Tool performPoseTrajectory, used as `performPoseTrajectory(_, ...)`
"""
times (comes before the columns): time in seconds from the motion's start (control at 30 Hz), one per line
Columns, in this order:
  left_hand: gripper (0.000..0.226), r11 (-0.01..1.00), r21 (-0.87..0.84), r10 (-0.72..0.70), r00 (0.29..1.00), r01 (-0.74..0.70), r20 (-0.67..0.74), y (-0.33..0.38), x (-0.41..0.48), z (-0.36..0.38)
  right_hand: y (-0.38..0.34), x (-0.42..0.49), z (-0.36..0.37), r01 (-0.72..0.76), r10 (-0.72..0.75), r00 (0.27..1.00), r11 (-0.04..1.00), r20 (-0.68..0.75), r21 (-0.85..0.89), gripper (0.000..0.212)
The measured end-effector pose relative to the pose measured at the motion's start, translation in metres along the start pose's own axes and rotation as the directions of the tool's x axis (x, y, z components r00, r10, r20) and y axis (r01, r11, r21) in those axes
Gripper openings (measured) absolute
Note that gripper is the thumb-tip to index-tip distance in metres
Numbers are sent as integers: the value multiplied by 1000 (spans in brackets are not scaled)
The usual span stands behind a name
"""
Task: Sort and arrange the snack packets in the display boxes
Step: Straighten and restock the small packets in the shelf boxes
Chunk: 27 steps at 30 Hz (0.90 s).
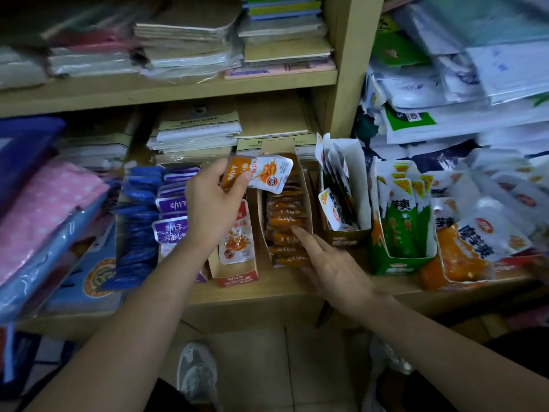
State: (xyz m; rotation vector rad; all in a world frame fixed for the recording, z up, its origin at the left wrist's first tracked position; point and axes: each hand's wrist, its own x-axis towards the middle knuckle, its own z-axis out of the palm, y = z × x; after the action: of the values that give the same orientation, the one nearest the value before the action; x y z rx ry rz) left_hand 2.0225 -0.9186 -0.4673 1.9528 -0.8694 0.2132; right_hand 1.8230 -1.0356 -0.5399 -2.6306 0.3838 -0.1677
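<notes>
Here the light wooden shelf [267, 288] is crowded: the cardboard display boxes stand side by side with their fronts close to its front edge, and the only open room is the gap above them, under the upper shelf board [178, 90]. Five boxes can be counted from the middle rightwards: a red-fronted box [236, 278], a narrow plain brown box [307, 203], a low brown box of white packets [346, 237], a green box [398, 264] and an orange box [454, 267]; stacks of purple packets [172, 203] lie to their left. The left hand [212, 203] is raised over the boxes and pinches an orange-and-white foil snack packet [261, 173] between thumb and fingers; whether one or two packets are held cannot be told. It is glossy and flat, printed with a picture of orange strips. The right hand [329, 263] is relaxed, its straight index finger touching the row of orange packets [285, 218] that stand on edge in the narrow box.
</notes>
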Motion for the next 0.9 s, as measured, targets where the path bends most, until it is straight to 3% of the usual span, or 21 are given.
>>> performPoseTrajectory(0.1,19,998,-55,21,998,-24,-54,2,5,-5,4,-4,6,109,-113,992,992,-61,-63,53)
performPoseTrajectory(0.23,20,989,-23,140,985,-143,-102,10,7,-12,9,-23,9,155,-158,987,985,-37,-78,60)
performPoseTrajectory(0.57,20,949,-11,315,946,-315,83,11,-1,2,11,-35,-3,211,-208,976,977,-56,36,43)
performPoseTrajectory(0.73,20,948,10,307,925,-317,223,8,1,8,7,-32,-15,233,-228,972,963,-48,134,42)
performPoseTrajectory(0.9,18,925,200,260,923,-322,283,-6,5,24,5,-36,-18,237,-191,964,933,-186,270,28)
